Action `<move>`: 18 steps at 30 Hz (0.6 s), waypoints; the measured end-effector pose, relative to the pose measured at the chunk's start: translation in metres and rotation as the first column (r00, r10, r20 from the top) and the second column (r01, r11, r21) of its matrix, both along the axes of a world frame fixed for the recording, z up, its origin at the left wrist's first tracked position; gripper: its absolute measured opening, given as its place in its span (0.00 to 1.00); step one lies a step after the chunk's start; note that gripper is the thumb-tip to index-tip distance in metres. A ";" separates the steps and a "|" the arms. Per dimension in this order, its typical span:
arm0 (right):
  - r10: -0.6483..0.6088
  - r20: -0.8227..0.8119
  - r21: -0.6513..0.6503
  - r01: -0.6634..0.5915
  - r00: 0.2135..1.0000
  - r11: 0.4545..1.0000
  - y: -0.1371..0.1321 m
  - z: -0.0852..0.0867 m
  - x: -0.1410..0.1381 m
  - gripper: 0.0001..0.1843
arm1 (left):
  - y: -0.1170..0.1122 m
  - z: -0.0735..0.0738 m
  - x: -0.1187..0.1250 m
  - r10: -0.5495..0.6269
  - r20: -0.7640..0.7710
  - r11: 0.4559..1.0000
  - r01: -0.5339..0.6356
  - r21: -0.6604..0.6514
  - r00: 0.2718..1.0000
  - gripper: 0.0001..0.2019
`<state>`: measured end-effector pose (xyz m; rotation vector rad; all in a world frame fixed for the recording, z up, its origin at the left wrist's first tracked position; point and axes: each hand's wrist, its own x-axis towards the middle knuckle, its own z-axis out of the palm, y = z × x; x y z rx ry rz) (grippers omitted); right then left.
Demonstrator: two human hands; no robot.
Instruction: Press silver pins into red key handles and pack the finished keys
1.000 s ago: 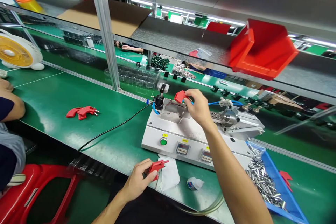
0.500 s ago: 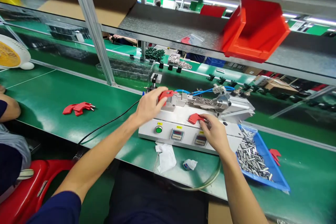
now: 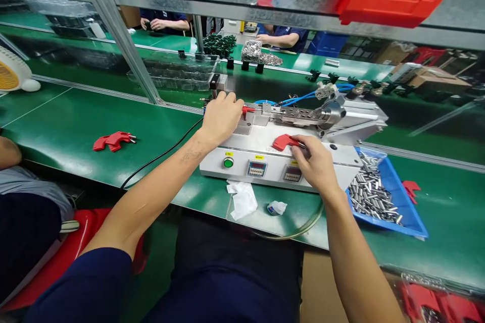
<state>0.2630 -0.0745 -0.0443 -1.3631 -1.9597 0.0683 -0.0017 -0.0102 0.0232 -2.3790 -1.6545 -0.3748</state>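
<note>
My left hand (image 3: 223,120) is closed over a red plastic part (image 3: 247,110) at the left fixture of a white bench machine (image 3: 212,165); most of that part is hidden behind my fingers. My right hand (image 3: 315,162) pinches another red plastic part (image 3: 283,142) just above the machine's front top surface. A metal pin runs from this second part under my fingers. Along the machine's top, a metal slide mechanism (image 3: 299,115) points toward the left fixture. Its front panel carries a green button (image 3: 228,162) and small counters (image 3: 257,168).
Right of the machine, a blue tray (image 3: 411,212) holds many metal pins. Red parts with pins (image 3: 113,141) lie on the bench at left. White tissue (image 3: 242,199) and a small wrapped container (image 3: 276,207) sit in front. A shelf with a red bin (image 3: 382,10) hangs above. Someone sits at left.
The view has tilted downward. My left hand has rolled over the red part at the fixture, covering more of it. My right hand still pinches its red part over the machine's front.
</note>
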 end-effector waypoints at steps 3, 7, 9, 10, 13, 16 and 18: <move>-0.028 0.012 0.017 0.028 1.000 0.999 0.000 -0.001 -0.002 0.14 | 0.009 0.001 0.006 0.018 0.033 1.000 -0.018 0.000 0.999 0.14; -0.067 0.017 0.012 0.066 0.998 0.998 -0.003 -0.003 -0.003 0.15 | 0.012 -0.009 0.005 -0.038 0.104 0.999 0.034 0.039 0.994 0.13; -0.070 0.012 0.012 0.070 0.997 0.997 -0.005 -0.005 -0.003 0.16 | 0.003 -0.022 0.000 -0.090 0.149 0.993 0.077 0.088 0.985 0.14; -0.069 0.010 0.012 0.069 0.998 0.998 -0.004 -0.006 -0.003 0.16 | -0.002 -0.030 -0.004 -0.117 0.174 0.989 0.099 0.110 0.978 0.15; -0.064 0.003 0.006 0.064 0.998 0.998 -0.002 -0.007 -0.004 0.16 | -0.012 -0.047 -0.014 -0.162 0.246 0.982 0.131 0.137 0.956 0.20; -0.052 -0.024 0.016 0.053 0.998 0.998 -0.006 -0.003 -0.008 0.15 | -0.011 -0.049 -0.018 -0.149 0.287 0.986 0.119 0.120 0.946 0.22; -0.054 -0.062 0.077 0.058 0.997 0.995 -0.018 0.001 -0.009 0.15 | -0.014 -0.047 -0.019 -0.198 0.311 0.978 0.163 0.133 0.930 0.20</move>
